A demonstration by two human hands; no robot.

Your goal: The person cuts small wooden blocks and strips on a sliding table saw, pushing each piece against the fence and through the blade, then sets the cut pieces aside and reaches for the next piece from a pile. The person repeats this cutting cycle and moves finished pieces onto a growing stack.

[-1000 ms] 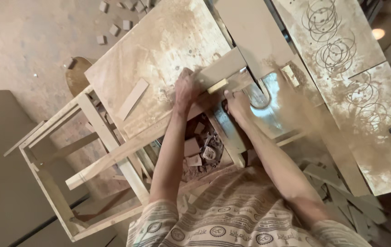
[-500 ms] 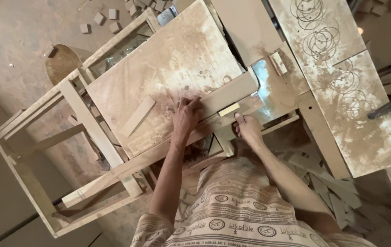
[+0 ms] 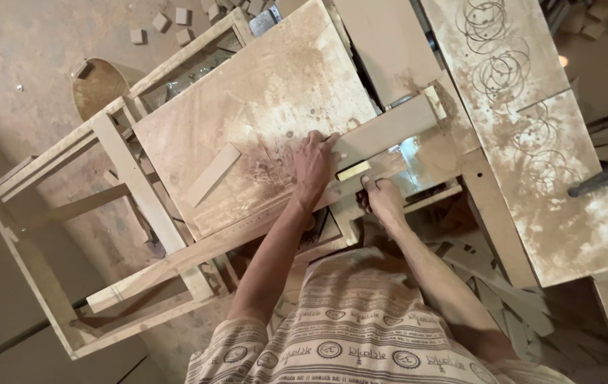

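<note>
The person stands over a dusty bench (image 3: 247,107) and works on a long wooden strip (image 3: 247,235) that lies along its near edge. It looks like the step of pushing the strip along a wide wooden board (image 3: 389,131) that sits like a guide across the bench. The next move likely needs a slow, even push, with fingers kept away from the middle of the bench, where a blade may be; no blade shows.

The left hand (image 3: 316,165) lies flat, palm down. Its fingers are spread open and press on the near end of the board and the bench beside it. They grip nothing.

The right hand (image 3: 383,200) sits at the near edge of the bench, just beside a small pale block (image 3: 354,171). Its fingers curl down onto the strip and look closed on it, though the hold is partly hidden.

Both arms reach forward, a little bent. A short flat slat (image 3: 211,174) lies loose, well apart from the hands. Small wood blocks (image 3: 169,21) lie on the floor.
</note>
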